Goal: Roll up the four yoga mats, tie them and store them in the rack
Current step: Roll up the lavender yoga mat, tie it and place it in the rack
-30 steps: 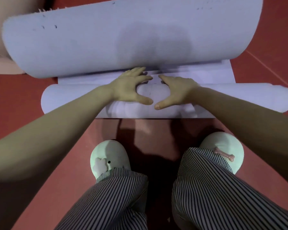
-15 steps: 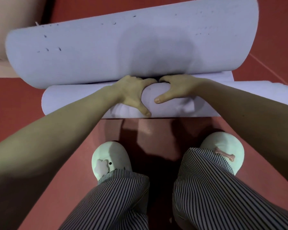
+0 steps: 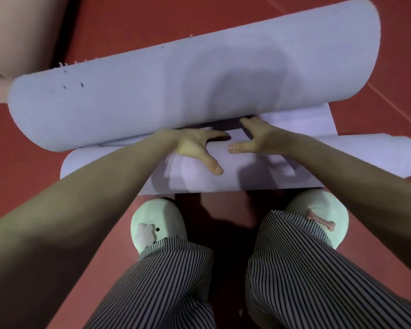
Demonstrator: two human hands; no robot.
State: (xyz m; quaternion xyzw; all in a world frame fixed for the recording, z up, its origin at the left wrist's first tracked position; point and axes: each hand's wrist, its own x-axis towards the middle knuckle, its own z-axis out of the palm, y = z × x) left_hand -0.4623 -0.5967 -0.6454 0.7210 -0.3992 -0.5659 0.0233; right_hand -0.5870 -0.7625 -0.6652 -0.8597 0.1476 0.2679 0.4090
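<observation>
Your left hand (image 3: 195, 146) and right hand (image 3: 254, 138) uncurled and reached forward again, fingers straight, thumbs splayed, pressing the half-rolled yoga mat (image 3: 271, 169) on the floor (image 3: 33, 167). Rolling wasn't finished.

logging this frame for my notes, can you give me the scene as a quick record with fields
floor: red floor
mat: lavender yoga mat, far end curled up and over toward the person
roll: near end wound into a roll lying across the floor
left hand: left hand pressing on the roll, thumb spread
right hand: right hand on the roll, fingers reaching under the curl
feet: pale green slippers just behind the roll
tie: none visible
rack: not in view
</observation>
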